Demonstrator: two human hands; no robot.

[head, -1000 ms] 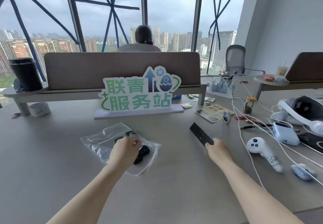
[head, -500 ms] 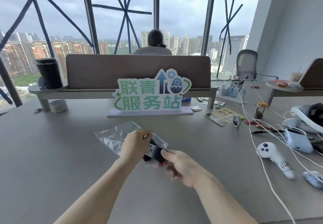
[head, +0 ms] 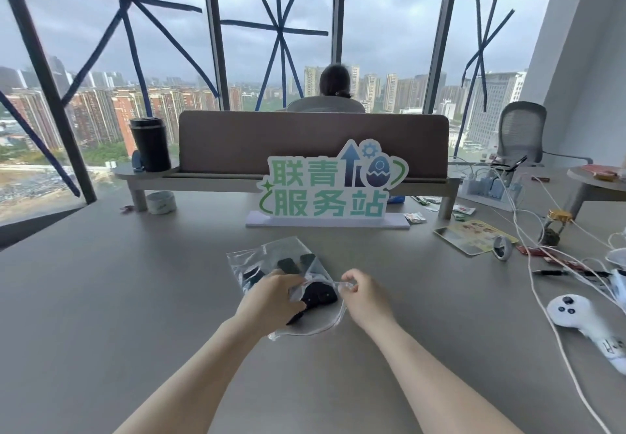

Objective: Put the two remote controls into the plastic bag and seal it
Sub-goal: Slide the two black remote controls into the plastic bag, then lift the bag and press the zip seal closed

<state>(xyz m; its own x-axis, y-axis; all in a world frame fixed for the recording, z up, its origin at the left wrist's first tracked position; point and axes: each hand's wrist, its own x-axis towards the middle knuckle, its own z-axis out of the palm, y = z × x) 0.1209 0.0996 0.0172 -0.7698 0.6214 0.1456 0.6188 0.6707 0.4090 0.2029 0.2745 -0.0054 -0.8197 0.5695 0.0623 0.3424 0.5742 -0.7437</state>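
Note:
A clear plastic bag (head: 271,254) lies on the grey table in front of me. Two black remote controls lie inside it: their far ends (head: 294,263) show through the plastic, and their near ends (head: 318,294) show at the bag's open mouth. My left hand (head: 274,298) rests on the near left part of the bag and pinches its edge. My right hand (head: 364,294) pinches the right side of the bag's mouth between thumb and fingers. The mouth still gapes between my hands.
A green and white sign (head: 328,189) stands behind the bag. At the right lie white cables (head: 535,284), a white controller (head: 576,315) and a printed card (head: 474,235). A black tumbler (head: 150,144) stands at the back left; a person sits beyond the divider.
My right hand picked up the second black remote from the table, pushed it into the bag and now grips the bag's mouth. My left hand stayed on the bag.

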